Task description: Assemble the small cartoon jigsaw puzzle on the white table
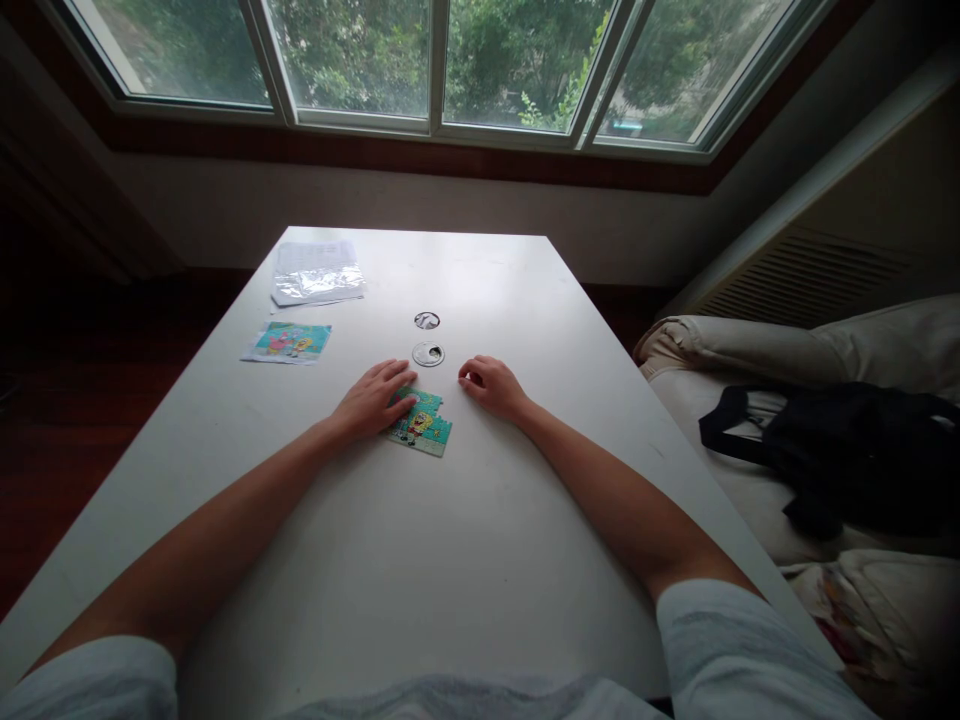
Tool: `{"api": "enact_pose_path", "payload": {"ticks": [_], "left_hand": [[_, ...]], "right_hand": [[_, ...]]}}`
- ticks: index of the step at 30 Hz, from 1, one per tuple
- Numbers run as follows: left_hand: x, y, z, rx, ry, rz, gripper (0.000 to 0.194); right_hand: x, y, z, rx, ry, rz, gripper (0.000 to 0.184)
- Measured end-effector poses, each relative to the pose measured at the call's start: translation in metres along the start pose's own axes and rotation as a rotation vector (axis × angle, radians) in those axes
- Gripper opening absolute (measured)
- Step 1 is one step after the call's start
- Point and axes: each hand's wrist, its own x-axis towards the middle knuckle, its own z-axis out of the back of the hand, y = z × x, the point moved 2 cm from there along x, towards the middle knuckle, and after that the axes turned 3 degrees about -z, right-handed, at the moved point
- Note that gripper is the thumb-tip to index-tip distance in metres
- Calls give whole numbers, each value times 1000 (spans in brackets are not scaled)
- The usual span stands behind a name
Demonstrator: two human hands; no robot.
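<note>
A jigsaw puzzle [425,425] with a yellow cartoon figure on a teal ground lies flat on the white table [420,560]. Its upper right edge has a notched gap. My left hand [373,402] rests over the puzzle's upper left part, fingers stretched out and covering that corner. To the right of the puzzle, apart from it, my right hand [491,386] rests on the table with curled fingers. Whatever its fingertips may hold is hidden. Just beyond the hands lie two round discs, a nearer one [428,354] and a farther one [427,320].
A picture sheet [289,342] with cartoon figures lies at left. Behind it is a stack of papers in a clear plastic sleeve [318,272]. Right of the table, a dark bag or garment [862,455] lies on a pale sofa [750,350]. Windows [360,60] stand ahead.
</note>
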Motion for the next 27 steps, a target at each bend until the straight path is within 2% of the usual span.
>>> {"api": "enact_pose_path", "payload": {"ticks": [3, 6, 13, 21, 27], "left_hand": [[-1, -11, 1, -59, 32, -93, 48], [0, -15, 2, -80, 9, -132, 48], [1, 2, 9, 15, -151, 73, 30], [3, -9, 9, -43, -95, -30, 31], [2, 2, 6, 2, -167, 56, 30]], "right_hand": [[0, 1, 0, -8, 0, 2, 7], [1, 1, 0, -11, 1, 2, 7], [0, -1, -2, -20, 2, 13, 6], [-1, 0, -1, -19, 9, 11, 7], [-1, 1, -1, -25, 2, 21, 6]]}}
